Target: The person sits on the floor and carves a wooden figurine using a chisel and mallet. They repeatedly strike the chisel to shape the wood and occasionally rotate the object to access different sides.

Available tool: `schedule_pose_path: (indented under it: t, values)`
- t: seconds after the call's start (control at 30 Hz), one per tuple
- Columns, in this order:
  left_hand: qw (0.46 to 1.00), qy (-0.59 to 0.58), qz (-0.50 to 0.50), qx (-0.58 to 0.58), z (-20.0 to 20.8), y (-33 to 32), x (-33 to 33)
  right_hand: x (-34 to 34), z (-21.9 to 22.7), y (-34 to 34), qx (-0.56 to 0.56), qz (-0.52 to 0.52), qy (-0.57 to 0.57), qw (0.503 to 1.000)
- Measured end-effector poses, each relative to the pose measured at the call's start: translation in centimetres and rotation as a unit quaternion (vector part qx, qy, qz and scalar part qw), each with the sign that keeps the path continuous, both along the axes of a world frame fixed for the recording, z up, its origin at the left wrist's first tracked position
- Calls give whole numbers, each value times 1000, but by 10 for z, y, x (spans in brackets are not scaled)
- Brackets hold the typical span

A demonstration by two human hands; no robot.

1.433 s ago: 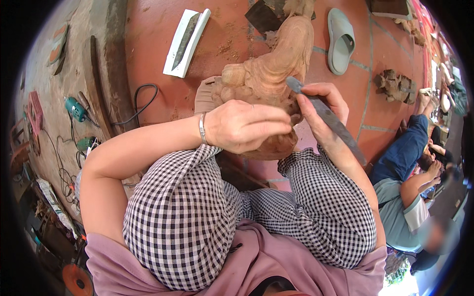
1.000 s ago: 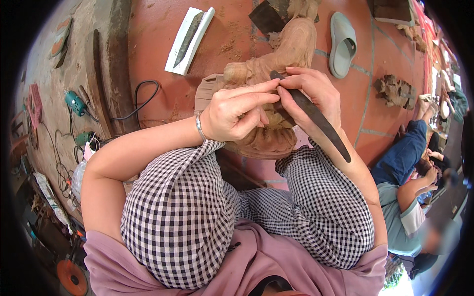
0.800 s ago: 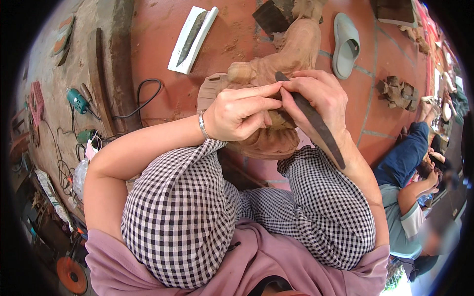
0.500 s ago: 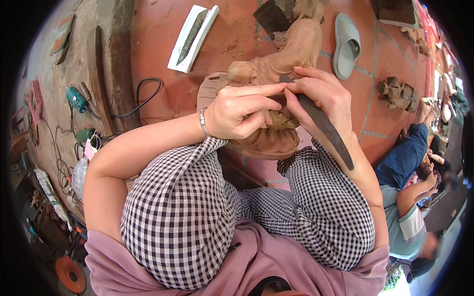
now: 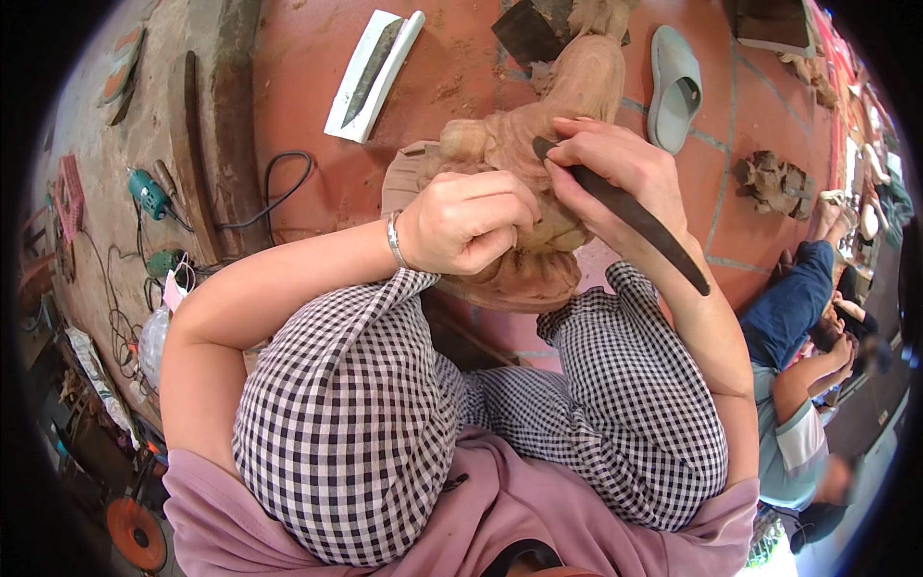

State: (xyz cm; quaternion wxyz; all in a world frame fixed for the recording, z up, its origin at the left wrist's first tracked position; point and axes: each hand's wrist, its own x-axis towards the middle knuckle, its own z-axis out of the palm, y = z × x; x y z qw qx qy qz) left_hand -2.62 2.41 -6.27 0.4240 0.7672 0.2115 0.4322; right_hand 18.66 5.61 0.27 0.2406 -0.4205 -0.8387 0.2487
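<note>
Gripping a dark tool (image 5: 642, 219) in my right fingers (image 5: 588, 146), I curl my left fingers (image 5: 500, 207), hold unclear, over the carving (image 5: 514, 135) before me; slipper (image 5: 663, 120) on its right, cable (image 5: 288, 153) across the floor's (image 5: 308, 58) left edge.

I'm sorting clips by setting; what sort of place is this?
Probably a woodcarving workshop: a carving of brown wood is before the person, the right hand holds a dark tool, and a green power tool is off to the left.
</note>
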Motion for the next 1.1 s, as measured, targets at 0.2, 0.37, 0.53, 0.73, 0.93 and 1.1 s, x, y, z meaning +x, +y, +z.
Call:
schedule_pose_path:
  t: [0.2, 0.37, 0.53, 0.73, 0.93, 1.1]
  values:
    - [1000, -3, 5, 11, -3, 0, -2, 14, 10, 5, -21, 2, -61, 998]
    - [1000, -4, 5, 17, -2, 2, 1, 13, 5, 6, -35, 18, -37, 999]
    - [1000, 3, 6, 9, -3, 1, 1, 14, 5, 6, -78, 25, -30, 996]
    - [1000, 4, 10, 16, -4, 2, 1, 12, 1, 3, -66, 16, -18, 998]
    - [1000, 14, 12, 18, -1, 2, 2, 8, 5, 6, -70, 13, -18, 997]
    - [1000, 4, 7, 15, -5, 3, 1, 14, 7, 9, -96, 16, -27, 995]
